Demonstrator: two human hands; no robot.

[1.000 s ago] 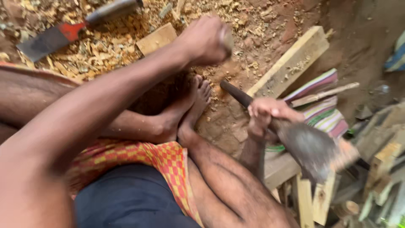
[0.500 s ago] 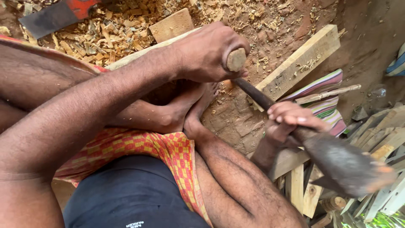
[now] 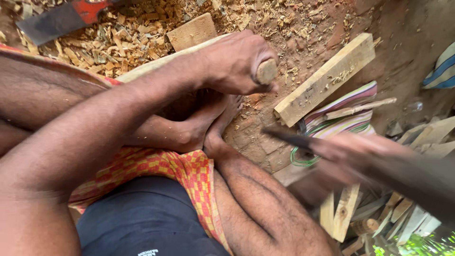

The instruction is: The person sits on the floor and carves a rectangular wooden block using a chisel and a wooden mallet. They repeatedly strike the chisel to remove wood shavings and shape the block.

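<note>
My left hand [image 3: 234, 61] is closed around a wooden stick [image 3: 266, 71], whose round cut end points up toward the camera. It is held above my bare feet [image 3: 213, 125] on the dirt ground. My right hand [image 3: 346, 154] is motion-blurred at the right and grips a dark-bladed chopping tool [image 3: 286, 136]. The tool's dark tip points left, below and to the right of the stick and apart from it. My right forearm is a dark blur at the lower right.
A long plank [image 3: 327, 78] lies diagonally at the upper right, on a striped cloth [image 3: 348, 121]. A small wood block [image 3: 192, 31] and a red-handled machete [image 3: 61, 19] lie among wood shavings [image 3: 113, 42]. Offcuts [image 3: 360, 213] are piled at the lower right.
My left hand with the stick shifted slightly right and down. My right hand swung the bladed tool and is now blurred, with the blade lower and farther from the stick.
</note>
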